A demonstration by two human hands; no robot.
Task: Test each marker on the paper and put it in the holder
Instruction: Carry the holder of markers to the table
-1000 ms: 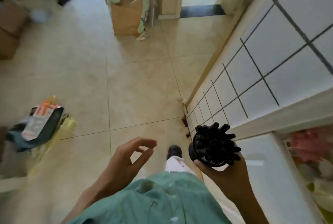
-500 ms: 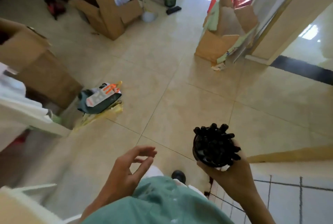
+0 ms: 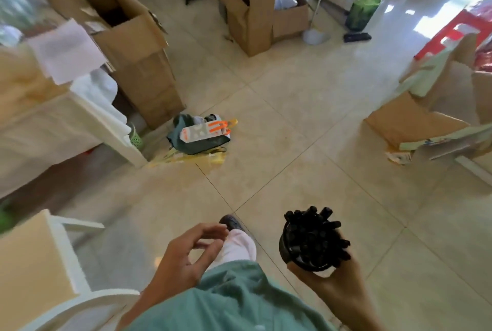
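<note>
My right hand (image 3: 330, 288) grips a black round holder (image 3: 286, 249) from below, at the lower right. Several black markers (image 3: 314, 234) stand packed in it, caps up. My left hand (image 3: 183, 256) hangs in front of my body at lower centre, fingers loosely curled and holding nothing. White sheets of paper (image 3: 66, 49) lie on the table at the far left, well away from both hands.
A white-edged table (image 3: 87, 123) stands at the left with a chair (image 3: 64, 258) at lower left. Open cardboard boxes (image 3: 138, 45) stand beyond it and at the right (image 3: 415, 117). A dark bag with an orange-and-white pack (image 3: 202, 133) lies on the tiled floor.
The view has swung left from the tiled wall to the room with the table and boxes. Both hands keep their pose; the right hand still carries the holder.
</note>
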